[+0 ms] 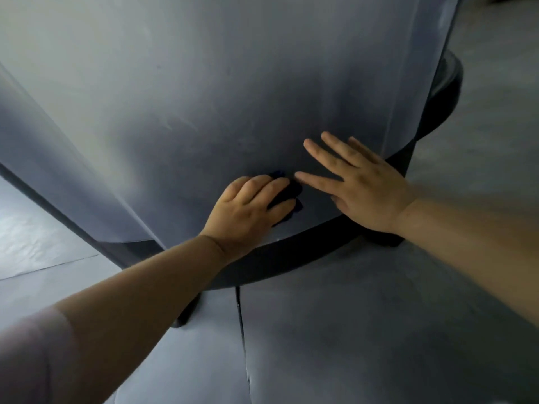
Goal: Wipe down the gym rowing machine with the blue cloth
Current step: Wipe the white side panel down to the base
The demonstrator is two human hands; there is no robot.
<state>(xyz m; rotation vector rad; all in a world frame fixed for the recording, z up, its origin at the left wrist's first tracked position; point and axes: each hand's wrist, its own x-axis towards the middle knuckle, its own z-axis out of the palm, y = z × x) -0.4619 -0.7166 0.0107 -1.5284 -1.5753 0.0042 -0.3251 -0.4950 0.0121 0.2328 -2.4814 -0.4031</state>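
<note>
The left hand point(248, 208) grips the bunched blue cloth point(292, 188) and presses it against the lower part of the rowing machine's grey panel point(204, 97). Just beside the cloth, the right hand point(361, 185) lies flat on the panel with its fingers spread, holding nothing.

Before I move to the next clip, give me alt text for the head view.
The left hand holds a blue cloth against the rowing machine's grey curved panel, while the right hand rests flat beside it, fingers spread.
</note>
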